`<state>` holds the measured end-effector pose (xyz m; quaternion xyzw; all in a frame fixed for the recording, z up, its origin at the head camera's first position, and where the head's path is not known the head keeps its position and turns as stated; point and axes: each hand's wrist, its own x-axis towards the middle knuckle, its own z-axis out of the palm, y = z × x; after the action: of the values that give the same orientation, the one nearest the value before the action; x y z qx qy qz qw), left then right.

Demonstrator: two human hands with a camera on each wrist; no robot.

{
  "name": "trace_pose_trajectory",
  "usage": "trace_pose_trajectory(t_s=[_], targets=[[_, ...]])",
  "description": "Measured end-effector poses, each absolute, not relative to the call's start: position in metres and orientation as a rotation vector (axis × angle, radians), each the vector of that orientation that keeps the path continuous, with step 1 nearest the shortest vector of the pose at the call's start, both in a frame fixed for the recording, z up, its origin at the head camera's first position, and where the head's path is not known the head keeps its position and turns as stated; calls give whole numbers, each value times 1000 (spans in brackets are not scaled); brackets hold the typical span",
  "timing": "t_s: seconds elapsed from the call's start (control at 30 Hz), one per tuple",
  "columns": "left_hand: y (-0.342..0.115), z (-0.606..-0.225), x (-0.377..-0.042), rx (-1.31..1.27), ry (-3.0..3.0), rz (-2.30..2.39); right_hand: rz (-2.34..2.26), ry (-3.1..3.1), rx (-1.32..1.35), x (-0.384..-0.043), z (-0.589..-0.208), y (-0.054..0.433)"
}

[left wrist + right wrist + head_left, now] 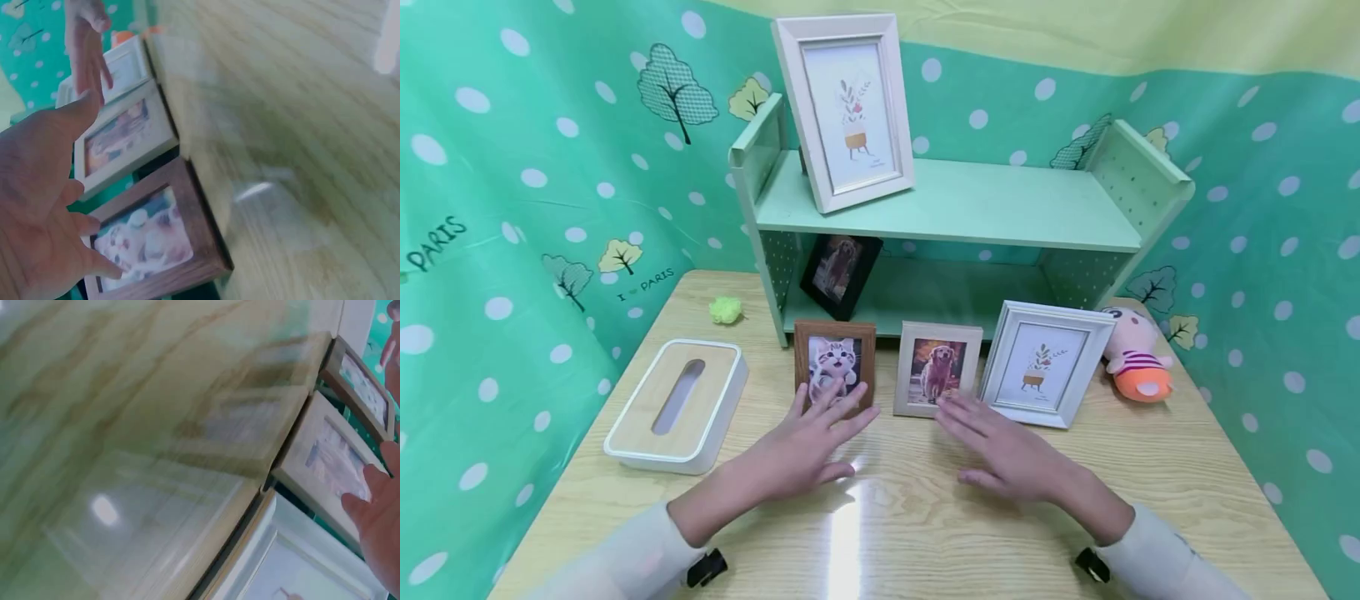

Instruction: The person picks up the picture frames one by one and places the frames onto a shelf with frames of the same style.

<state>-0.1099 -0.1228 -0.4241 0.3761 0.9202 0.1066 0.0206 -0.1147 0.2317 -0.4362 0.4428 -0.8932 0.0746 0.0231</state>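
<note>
My left hand (808,446) is spread before a brown wooden photo frame (801,342) with a kitten picture; its fingertips overlap the frame's lower part in the head view. To the right, my right hand (1003,450) has its fingers extended toward a pale wooden photo frame (940,332) with a dog picture, fingertips at its lower right corner. Neither hand grips anything. A white photo frame (1048,367) with a potted-plant print leans at the right, beyond the right hand. In the left wrist view the brown frame (147,240) stands just past the left fingers.
Behind stands a green two-tier shelf (1000,200). A large whitish frame (850,117) stands on top, and a black frame (841,275) tilts on the lower tier. A tissue box (677,408) and green crumpled ball (726,310) lie left; a plush toy (1135,354) sits right.
</note>
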Motion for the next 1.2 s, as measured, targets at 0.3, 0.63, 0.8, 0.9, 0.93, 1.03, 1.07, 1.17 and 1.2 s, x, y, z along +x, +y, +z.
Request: trace_pose_trajectory(t_s=[0.3,0.63,0.8,0.9,0.93,1.03,1.07,1.17,1.2], targets=[[-140,-406,-121,1241,3120,690,687,-2637,998,-118,-420,258],[-167,-383,-146,894,3391,1161,1023,-2276,764,-132,-413,299],[-178,-371,-161,642,3368,1332,943,-2231,554,-134,-407,318],[-184,-365,-172,509,3335,1399,929,-2160,468,-139,-407,326],[-186,-365,-176,475,3329,1412,947,-2142,435,-140,-408,329],[-189,-362,-189,373,3298,1463,1046,-2123,326,-143,-412,336],[-190,-362,-193,340,3287,1479,1081,-2134,280,-144,-414,338],[-190,-358,-205,246,3230,1546,1152,-2174,180,-146,-418,344],[-190,-357,-209,224,3218,1563,1158,-2193,154,-147,-420,346]])
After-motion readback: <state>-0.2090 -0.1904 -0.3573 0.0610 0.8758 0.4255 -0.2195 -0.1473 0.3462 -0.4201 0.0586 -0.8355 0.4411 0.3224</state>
